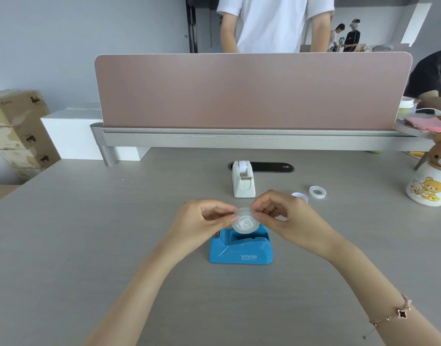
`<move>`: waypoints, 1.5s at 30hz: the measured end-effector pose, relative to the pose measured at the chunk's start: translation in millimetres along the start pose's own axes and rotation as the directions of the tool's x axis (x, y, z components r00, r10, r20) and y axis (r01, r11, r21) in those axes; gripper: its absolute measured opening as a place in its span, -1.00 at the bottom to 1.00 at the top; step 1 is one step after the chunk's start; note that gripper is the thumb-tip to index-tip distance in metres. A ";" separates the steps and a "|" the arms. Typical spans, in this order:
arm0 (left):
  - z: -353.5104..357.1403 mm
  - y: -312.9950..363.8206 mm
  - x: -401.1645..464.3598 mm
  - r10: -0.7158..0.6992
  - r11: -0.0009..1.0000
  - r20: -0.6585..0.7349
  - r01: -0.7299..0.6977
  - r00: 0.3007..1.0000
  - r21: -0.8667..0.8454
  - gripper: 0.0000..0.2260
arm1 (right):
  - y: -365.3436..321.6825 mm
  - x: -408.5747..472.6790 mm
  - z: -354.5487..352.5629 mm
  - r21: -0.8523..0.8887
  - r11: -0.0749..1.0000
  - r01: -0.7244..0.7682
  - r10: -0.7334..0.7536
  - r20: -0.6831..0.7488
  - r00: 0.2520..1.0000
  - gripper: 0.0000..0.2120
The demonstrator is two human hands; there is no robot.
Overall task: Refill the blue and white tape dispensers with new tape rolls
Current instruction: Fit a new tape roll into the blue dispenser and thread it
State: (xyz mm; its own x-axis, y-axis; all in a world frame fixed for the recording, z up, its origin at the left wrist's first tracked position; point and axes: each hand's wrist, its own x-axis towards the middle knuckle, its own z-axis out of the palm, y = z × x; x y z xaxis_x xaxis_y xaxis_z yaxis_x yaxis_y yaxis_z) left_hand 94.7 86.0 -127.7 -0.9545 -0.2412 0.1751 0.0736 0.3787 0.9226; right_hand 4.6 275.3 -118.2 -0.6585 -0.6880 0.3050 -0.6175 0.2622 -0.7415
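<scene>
Just above the blue dispenser, both hands, left and right, pinch a clear tape roll between them; misaligned hub ends could probably miss the cradle slots, dropping it.

Bare forearms, no sleeves, rose-gold clover bracelet on rt wrist

"VIVID" on the blue tape dispenser

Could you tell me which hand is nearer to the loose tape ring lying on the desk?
Right. The right hand is just left of the tape ring; the left hand is farther left.
</scene>
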 end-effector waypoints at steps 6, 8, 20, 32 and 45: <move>5.5 -0.3 -0.9 0.003 0.997 -0.051 0.001 0.999 0.077 -0.92 | 1.9 -0.1 1.9 -0.129 0.990 0.051 -0.052 -0.007 0.999 -0.89; 9.3 -1.5 -0.4 0.021 0.992 -0.079 -0.011 0.997 0.123 -0.93 | 1.4 -0.5 2.5 -0.179 0.982 0.060 -0.059 0.010 0.998 -0.90; 16.9 1.3 -2.7 0.054 0.960 -0.083 -0.028 0.995 0.277 -0.91 | -4.5 -3.4 2.9 -0.401 0.907 0.129 -0.091 0.112 0.990 -0.83; 5.5 4.5 -1.2 -0.115 0.986 0.033 0.110 0.993 0.126 -0.86 | -3.5 -6.2 -18.3 -0.186 0.980 -0.072 0.101 0.152 0.983 -0.92; -21.4 6.3 0.3 -0.311 0.947 0.107 0.299 0.945 0.114 -0.86 | -4.7 -6.1 -8.0 -0.243 0.970 -0.011 0.060 0.198 0.978 -0.87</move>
State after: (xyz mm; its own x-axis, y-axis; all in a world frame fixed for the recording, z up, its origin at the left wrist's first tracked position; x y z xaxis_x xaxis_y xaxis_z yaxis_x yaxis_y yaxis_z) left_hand 101.1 69.2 -114.5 -0.9553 -0.2501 -0.1578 -0.2484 0.3891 0.8871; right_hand 8.1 283.8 -111.8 -0.5961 -0.7915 0.1351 -0.6966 0.4262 -0.5771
